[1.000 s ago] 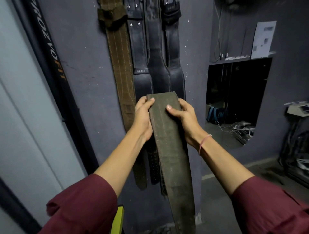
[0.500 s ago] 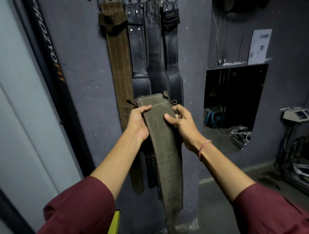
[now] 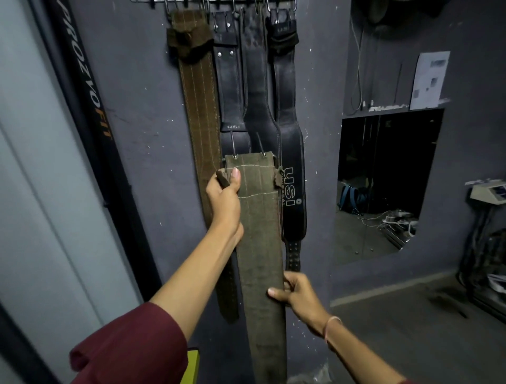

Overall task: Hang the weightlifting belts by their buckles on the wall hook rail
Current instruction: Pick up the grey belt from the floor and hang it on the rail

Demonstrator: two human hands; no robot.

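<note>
My right hand (image 3: 298, 293) pinches the olive belt (image 3: 260, 235) low on its strap, thumb across the front, far below the hook rail (image 3: 224, 1). My left hand (image 3: 226, 198) grips its top edge under the buckle prongs (image 3: 233, 144), well below the rail. Other belts (image 3: 256, 96) hang from the rail. I judge this the lift: next, raise the buckle onto a hook.
</note>
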